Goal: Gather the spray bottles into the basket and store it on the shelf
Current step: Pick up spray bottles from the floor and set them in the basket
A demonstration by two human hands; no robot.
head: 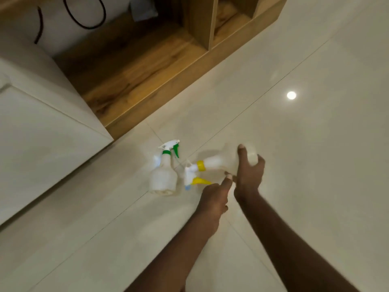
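Observation:
Two white spray bottles are on the pale tiled floor. The one with a green collar and trigger (163, 173) stands upright at the centre. The one with a yellow collar and trigger (212, 163) lies tipped sideways, its head pointing left toward the green one. My right hand (249, 171) grips the yellow bottle's body, thumb over the top and fingers round its base. My left hand (214, 199) reaches in just below, its extended finger near the yellow trigger, touching nothing clearly. The basket is not in view. The picture is blurred by motion.
A wooden shelf unit (147, 66) with open low compartments stands at the back. A white bag with black cord handles (69, 24) sits in its left compartment. A white cabinet (42, 133) juts out at the left. A ceiling light's reflection (291, 95) shines on the floor.

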